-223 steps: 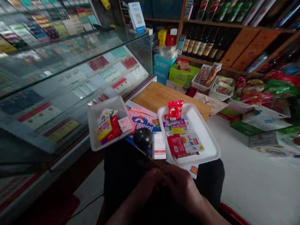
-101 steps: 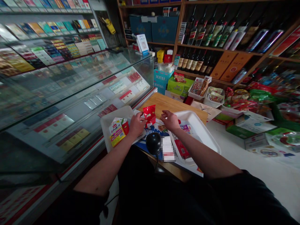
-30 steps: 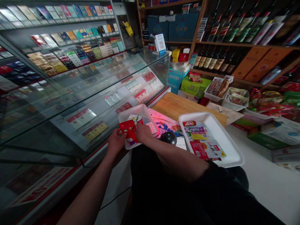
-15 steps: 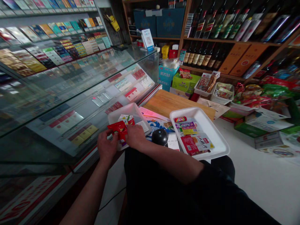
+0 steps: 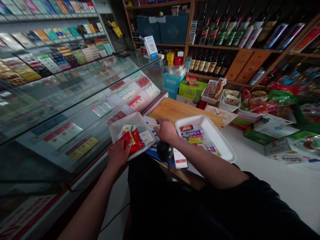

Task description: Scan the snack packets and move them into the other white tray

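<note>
Head-worn view, facing forward and down, close above the right hand (image 5: 167, 130)

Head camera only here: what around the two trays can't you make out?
All in the head view:
Left hand: its fingers cover the red packet in the left white tray, hiding its print.
Right hand: hides part of the printed flyer beneath it.
White slip: pixelated at the top, unreadable.
Packets in the right tray: print too small to read.
</note>
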The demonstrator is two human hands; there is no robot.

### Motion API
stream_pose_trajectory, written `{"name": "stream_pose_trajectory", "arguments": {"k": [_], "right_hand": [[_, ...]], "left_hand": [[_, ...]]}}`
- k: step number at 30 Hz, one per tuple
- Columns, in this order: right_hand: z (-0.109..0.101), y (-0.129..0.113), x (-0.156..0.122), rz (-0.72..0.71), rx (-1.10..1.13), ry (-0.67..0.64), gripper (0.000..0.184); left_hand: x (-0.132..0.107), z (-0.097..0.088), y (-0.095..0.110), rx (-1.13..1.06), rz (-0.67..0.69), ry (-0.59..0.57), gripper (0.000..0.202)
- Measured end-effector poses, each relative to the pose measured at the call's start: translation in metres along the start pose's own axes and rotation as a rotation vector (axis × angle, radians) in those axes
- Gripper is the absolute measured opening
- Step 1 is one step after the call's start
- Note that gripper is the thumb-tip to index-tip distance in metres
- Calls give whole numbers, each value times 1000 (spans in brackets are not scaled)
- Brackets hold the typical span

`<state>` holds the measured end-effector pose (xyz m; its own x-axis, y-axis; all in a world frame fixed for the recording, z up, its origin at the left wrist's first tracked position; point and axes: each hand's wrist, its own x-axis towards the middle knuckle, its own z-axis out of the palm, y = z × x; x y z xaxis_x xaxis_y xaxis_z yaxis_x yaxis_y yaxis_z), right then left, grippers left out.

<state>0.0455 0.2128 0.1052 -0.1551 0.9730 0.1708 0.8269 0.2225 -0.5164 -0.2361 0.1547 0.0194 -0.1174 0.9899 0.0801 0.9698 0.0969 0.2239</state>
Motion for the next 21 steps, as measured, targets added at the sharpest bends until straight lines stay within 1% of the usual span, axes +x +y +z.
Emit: {"name": "stream_pose_trajectory", "arguments": {"k": [3, 6, 9, 11, 13, 16, 19, 21], "right_hand": [[-22, 56, 2, 127, -5, 67, 32], [-40, 114, -3, 264, -46, 93, 32], [-50, 163, -13, 378, -89, 92, 30], [-52, 185, -20, 419, -119, 74, 27], [-50, 200, -27, 441, -131, 55, 27], [-44, 210, -34, 463, -139, 0, 30], [-38, 213, -37, 464, -154, -60, 31], [-36, 214, -37, 447, -175, -91, 31]], "left_hand": [[3, -5, 9, 36, -22, 49, 57], [6, -13, 25, 40, -4, 131, 60], [11, -21, 49, -13, 80, 207, 58], [13, -27, 74, -61, 163, 228, 54], [15, -33, 105, -116, 251, 217, 47], [16, -39, 161, -197, 417, 149, 41], [18, -38, 219, -144, 571, 47, 39], [21, -30, 252, -64, 663, -53, 37]]}}
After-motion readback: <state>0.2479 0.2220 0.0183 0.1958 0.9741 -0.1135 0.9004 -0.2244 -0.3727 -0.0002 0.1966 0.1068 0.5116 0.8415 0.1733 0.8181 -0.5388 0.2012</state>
